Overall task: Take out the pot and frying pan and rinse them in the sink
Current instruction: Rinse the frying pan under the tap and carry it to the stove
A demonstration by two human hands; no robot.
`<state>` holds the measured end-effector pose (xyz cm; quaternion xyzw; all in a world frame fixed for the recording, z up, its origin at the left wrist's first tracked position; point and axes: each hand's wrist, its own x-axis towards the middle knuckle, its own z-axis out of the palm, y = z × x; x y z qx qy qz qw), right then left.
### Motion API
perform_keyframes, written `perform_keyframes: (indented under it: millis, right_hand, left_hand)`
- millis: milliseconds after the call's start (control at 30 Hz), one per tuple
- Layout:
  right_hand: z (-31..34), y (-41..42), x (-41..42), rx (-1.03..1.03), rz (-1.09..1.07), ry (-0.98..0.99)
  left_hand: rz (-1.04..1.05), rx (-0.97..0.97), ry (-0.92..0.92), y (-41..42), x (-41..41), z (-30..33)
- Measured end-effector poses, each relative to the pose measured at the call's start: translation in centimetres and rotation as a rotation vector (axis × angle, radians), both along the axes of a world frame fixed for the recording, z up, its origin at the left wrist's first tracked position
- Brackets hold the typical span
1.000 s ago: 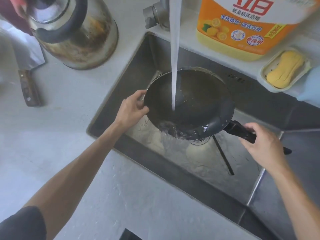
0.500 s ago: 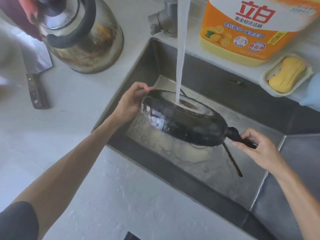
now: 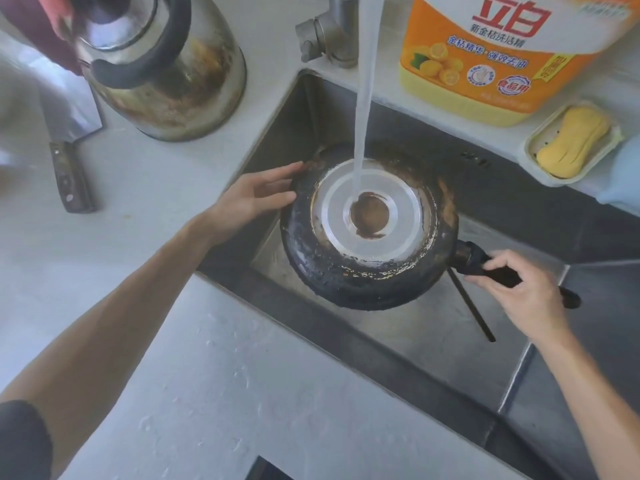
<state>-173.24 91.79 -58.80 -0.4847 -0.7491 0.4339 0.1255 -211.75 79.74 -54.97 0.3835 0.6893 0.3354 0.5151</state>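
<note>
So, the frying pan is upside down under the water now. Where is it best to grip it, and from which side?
Probably the black handle, taken from the right, as the right hand does. It sticks out to the right of the frying pan, clear of the water stream. The rounded wet wall offers no edge, so the left hand only steadies it with flat fingers.

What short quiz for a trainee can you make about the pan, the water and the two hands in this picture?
1. True or false: the frying pan is held bottom up under the water stream.
2. Which hand grips the pan's handle? A. left hand B. right hand
3. Fill in: the yellow soap lies in a ____ beside the detergent bottle.

Key:
1. True; the water lands on the underside.
2. B; the left hand rests flat against the rim.
3. Dish.
</note>
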Motion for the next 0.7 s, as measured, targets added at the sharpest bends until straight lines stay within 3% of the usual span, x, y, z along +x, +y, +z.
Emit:
perform_keyframes:
  millis: [200,367,500,700]
  right_hand:
    - [-4.6,-2.5,-0.6,-0.216,-0.096,0.117]
    - [-4.8,-1.4,-1.2,-0.326,-0.058,0.126]
    - [-1.9,3.4,-1.1,-0.180,0.051,-0.025]
    - [2.9,6.7,-2.4,0.277,0.229,-0.212]
  left_hand:
    - [0.110,0.084,0.134,1.4,0.8,2.2]
    - [0.167,-0.089,0.044,1.8,0.9,1.6]
    - [0.081,-0.180,-0.065,-0.6,0.9,-0.9]
    - [0.110,-0.183,-0.188,-2.9,1.8,-3.9]
